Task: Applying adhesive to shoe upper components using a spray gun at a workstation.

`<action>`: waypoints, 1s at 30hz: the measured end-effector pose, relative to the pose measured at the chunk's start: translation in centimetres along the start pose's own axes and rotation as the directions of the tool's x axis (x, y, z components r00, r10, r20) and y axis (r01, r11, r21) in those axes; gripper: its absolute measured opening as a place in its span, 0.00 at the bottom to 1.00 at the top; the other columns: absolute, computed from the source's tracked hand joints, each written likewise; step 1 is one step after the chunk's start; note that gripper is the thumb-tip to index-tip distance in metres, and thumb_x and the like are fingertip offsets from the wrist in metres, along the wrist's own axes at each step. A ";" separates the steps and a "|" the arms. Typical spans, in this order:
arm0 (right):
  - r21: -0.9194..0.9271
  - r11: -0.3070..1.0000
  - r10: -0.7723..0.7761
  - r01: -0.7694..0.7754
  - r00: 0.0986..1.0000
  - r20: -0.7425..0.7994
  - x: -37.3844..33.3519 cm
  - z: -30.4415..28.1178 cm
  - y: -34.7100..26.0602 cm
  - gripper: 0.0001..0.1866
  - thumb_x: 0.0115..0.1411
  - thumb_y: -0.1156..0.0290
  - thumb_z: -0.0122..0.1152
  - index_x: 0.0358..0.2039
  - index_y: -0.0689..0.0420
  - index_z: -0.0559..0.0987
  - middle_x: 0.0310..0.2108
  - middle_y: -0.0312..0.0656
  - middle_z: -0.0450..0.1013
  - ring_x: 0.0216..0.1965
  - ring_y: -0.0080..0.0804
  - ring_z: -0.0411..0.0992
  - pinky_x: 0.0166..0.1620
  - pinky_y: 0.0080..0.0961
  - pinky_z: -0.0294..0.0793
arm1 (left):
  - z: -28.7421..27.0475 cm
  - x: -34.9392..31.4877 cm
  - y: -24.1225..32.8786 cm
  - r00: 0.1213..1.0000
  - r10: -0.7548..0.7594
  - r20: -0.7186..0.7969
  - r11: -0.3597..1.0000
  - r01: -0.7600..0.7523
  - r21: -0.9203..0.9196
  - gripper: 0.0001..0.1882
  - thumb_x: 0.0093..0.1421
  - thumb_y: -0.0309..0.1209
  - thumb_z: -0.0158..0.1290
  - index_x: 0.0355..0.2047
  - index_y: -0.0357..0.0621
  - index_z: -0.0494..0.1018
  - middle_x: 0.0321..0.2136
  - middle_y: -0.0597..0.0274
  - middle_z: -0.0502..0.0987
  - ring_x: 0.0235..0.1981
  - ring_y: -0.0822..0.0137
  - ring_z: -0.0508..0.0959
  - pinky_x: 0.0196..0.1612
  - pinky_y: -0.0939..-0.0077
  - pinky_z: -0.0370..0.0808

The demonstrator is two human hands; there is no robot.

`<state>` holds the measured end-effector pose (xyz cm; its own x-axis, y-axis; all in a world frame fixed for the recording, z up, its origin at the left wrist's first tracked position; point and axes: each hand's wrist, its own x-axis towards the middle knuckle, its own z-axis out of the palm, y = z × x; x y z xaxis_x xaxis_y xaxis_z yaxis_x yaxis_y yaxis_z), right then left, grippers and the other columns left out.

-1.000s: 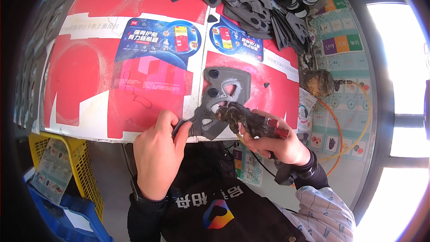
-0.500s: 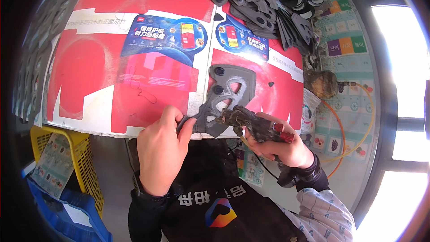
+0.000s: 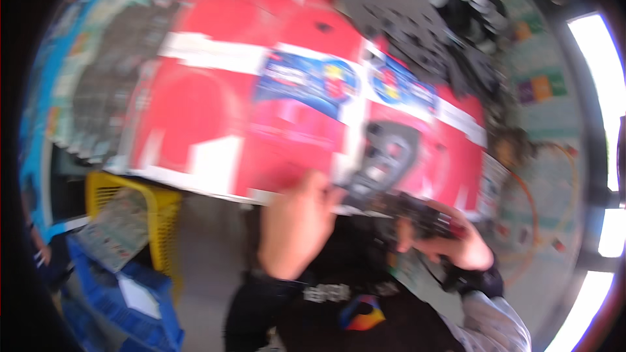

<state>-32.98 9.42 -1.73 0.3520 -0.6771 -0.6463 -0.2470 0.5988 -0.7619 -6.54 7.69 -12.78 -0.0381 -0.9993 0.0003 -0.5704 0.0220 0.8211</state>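
Observation:
A flat dark grey piece with cut-out openings point(image 3: 388, 153) lies at the near edge of a table covered with red and white printed card point(image 3: 195, 111). My left hand point(image 3: 297, 225) pinches the narrow near-left end of this piece between thumb and fingers. In my right hand point(image 3: 460, 241) is a grimy spray gun point(image 3: 417, 214) with red knobs at its back. Its nozzle points left, close to the near edge of the grey piece. Motion blur smears the whole picture, so fine detail of the fingers and the nozzle is lost.
Piled grey cut-out pieces point(image 3: 398, 16) and black-and-white pieces point(image 3: 476, 10) occupy the far right. More grey pieces point(image 3: 107, 98) lie in rows at the left. A yellow basket point(image 3: 166, 221) and a blue crate point(image 3: 124, 293) stand below left. An orange hose point(image 3: 533, 202) hangs at right.
The whole view has swung, shifting the table, hands and grey piece right and a little down in the picture. Both hands keep their holds.

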 end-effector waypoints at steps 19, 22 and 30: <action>0.141 0.830 -0.377 0.540 0.729 -0.572 -3.8 -1.6 3.7 0.27 0.44 0.75 0.54 0.47 0.73 0.75 0.30 0.53 0.79 0.31 0.44 0.81 0.16 0.21 0.67 | -31.3 26.7 -8.6 0.595 -0.137 -0.792 0.826 -0.373 -0.424 0.15 0.70 0.38 0.63 0.42 0.39 0.73 0.22 0.60 0.79 0.14 0.77 0.70 0.17 0.82 0.61; 0.202 0.813 -0.356 0.547 0.740 -0.570 -4.7 -2.2 4.1 0.26 0.45 0.76 0.53 0.47 0.74 0.75 0.30 0.54 0.79 0.30 0.43 0.81 0.17 0.21 0.68 | -36.4 29.3 -13.7 0.691 -0.338 -0.639 0.937 0.188 -0.294 0.27 0.68 0.50 0.62 0.48 0.35 0.74 0.26 0.56 0.83 0.17 0.73 0.75 0.19 0.79 0.67; 0.250 0.816 -0.408 0.522 0.825 -0.391 -5.3 -5.0 5.2 0.20 0.57 0.82 0.57 0.51 0.68 0.76 0.34 0.48 0.81 0.19 0.24 0.67 0.24 0.19 0.66 | -12.8 28.7 -3.9 0.993 0.111 0.048 0.987 -0.116 0.111 0.22 0.64 0.45 0.65 0.43 0.36 0.81 0.30 0.55 0.86 0.31 0.64 0.85 0.38 0.66 0.81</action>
<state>-40.66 13.94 -2.49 0.0385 -0.9702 -0.2393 0.2076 0.2420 -0.9478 5.07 -21.44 -8.72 -0.1404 -0.9880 0.0639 -0.6499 0.1406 0.7469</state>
